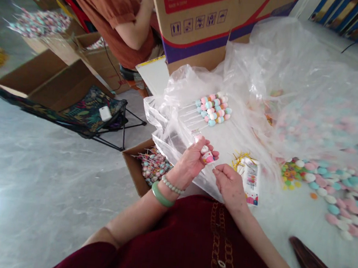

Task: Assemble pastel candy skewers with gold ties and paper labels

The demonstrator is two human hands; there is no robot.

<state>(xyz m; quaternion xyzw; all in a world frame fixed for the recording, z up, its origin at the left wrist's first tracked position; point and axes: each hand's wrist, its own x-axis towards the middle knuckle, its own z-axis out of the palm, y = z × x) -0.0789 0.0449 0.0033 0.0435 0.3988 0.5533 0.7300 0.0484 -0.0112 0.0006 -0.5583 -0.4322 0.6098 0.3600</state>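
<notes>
My left hand [193, 157] is closed around a marshmallow skewer in a small printed clear bag [208, 156]; pink and white show between the fingers. At its lower end, my right hand [230, 184] pinches with thumb and forefinger around the thin stick or the bag's neck, partly hidden. Beyond both hands, several unwrapped marshmallow skewers [214, 108] lie in rows, their sticks pointing left. Gold twist ties [243, 159] are heaped just right of my hands, on a stack of printed bags [251, 184].
Loose marshmallows [344, 193] and gummy rings [291, 174] spread across the table's right side under clear plastic sheeting [292, 65]. A carton of wrapped skewers [155, 166] stands below left. Behind are a large carton [199, 23], a folding chair [94, 106] and another person [115, 17].
</notes>
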